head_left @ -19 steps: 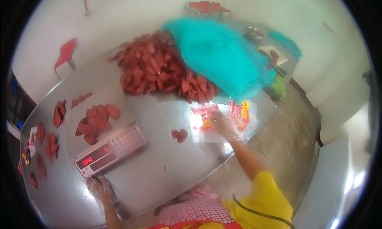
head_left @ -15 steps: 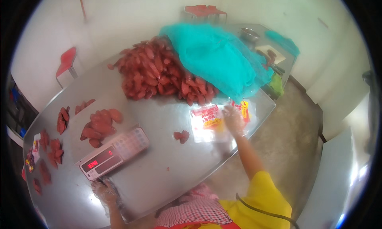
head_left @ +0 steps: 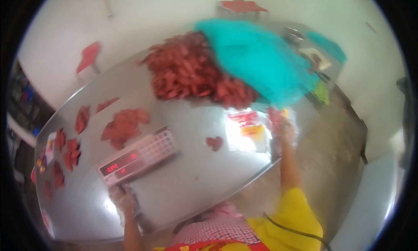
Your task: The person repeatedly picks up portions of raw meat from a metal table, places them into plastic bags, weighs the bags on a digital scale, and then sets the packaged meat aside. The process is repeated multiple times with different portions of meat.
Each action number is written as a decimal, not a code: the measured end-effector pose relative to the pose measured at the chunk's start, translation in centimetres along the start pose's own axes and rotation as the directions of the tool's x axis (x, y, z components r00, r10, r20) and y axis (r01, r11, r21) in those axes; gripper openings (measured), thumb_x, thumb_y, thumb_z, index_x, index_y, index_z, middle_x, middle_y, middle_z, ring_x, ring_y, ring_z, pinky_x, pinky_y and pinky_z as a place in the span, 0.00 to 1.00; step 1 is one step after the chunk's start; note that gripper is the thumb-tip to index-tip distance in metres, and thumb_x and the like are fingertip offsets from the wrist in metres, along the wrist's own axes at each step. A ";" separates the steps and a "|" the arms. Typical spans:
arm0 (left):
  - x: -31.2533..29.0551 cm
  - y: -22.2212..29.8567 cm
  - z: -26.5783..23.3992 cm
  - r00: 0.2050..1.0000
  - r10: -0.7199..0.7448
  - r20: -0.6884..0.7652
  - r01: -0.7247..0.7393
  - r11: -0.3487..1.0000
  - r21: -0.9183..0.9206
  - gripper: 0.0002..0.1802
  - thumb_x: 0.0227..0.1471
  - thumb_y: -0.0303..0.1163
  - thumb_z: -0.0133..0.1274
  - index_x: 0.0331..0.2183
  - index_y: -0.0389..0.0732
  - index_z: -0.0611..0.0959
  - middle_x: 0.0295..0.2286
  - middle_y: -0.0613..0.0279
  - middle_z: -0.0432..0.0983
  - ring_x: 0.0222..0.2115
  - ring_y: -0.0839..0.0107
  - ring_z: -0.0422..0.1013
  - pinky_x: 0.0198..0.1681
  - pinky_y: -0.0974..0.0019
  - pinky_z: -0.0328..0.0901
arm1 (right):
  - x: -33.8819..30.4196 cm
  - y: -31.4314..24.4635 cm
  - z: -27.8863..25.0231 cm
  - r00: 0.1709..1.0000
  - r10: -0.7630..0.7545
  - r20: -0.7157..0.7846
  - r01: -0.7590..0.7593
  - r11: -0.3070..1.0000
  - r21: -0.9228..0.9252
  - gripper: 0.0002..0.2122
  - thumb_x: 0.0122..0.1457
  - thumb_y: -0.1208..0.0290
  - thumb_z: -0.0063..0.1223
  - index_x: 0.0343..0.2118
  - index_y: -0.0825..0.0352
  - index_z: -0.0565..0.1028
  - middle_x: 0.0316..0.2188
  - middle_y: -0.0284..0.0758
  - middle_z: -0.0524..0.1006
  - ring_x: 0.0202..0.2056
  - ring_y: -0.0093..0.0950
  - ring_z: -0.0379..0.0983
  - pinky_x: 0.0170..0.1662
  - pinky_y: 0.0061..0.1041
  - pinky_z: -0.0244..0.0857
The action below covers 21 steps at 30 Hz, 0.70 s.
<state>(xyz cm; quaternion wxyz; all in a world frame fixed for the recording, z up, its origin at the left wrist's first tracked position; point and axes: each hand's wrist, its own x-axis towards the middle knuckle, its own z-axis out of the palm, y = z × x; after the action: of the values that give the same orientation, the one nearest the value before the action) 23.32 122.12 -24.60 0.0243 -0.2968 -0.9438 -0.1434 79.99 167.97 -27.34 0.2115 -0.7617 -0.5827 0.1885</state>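
My right hand (head_left: 285,131), in a clear glove, is closed on a plastic bag (head_left: 275,118) with red and yellow print at the table's right edge. Beside it on the table lie flat plastic bags (head_left: 248,131) with similar print. My left hand (head_left: 123,200), also gloved in clear plastic, is by the front edge of a digital scale (head_left: 137,157). Its fingers look curled, but blur hides what they hold. A heap of red sausages (head_left: 124,127) rests on the scale's pan. Two or three short sausages (head_left: 214,143) lie between the scale and the bags.
A large pile of red sausages (head_left: 183,72) covers the table's far side, partly under turquoise netting (head_left: 257,59). Small sausage bunches (head_left: 72,154) and a printed packet (head_left: 45,155) lie at left on the metal table (head_left: 174,198). Red chairs (head_left: 89,55) stand beyond.
My right hand has moved to the right with a printed bag, off the bags on the table. My left hand stays by the scale. The whole view has shifted slightly.
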 end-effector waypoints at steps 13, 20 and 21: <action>-9.8 10.0 -4.4 0.905 0.273 0.326 0.423 -0.655 -0.626 0.36 0.59 0.52 0.53 0.59 0.37 0.67 0.50 0.53 0.74 0.49 0.58 0.72 0.51 0.56 0.68 | -35.0 -24.9 1.6 -0.081 -0.938 0.337 0.884 0.088 0.458 0.28 0.67 0.57 0.46 0.66 0.67 0.60 0.65 0.46 0.60 0.63 0.40 0.61 0.63 0.34 0.58; -6.8 8.3 -7.6 0.811 -0.153 0.564 0.572 0.008 -0.820 0.31 0.50 0.35 0.65 0.53 0.34 0.73 0.43 0.54 0.78 0.40 0.67 0.76 0.42 0.62 0.74 | -36.0 -27.5 4.8 -0.031 -0.993 0.112 0.890 0.023 0.455 0.32 0.60 0.58 0.58 0.64 0.66 0.61 0.63 0.47 0.63 0.56 0.42 0.68 0.56 0.33 0.65; -6.8 7.9 -7.5 0.827 -0.066 0.558 0.558 -0.025 -0.829 0.30 0.50 0.34 0.65 0.52 0.34 0.74 0.41 0.54 0.78 0.38 0.68 0.76 0.41 0.63 0.74 | -35.3 -28.2 5.7 0.089 -0.968 0.236 0.733 0.224 0.643 0.33 0.59 0.59 0.60 0.64 0.67 0.62 0.61 0.46 0.64 0.55 0.42 0.70 0.55 0.32 0.66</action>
<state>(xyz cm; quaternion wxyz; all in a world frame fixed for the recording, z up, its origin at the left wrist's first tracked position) 33.09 122.36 -16.29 -0.3894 -0.0244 -0.6123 -0.6877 45.36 140.92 -15.38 0.2178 -0.0985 -0.9022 0.3590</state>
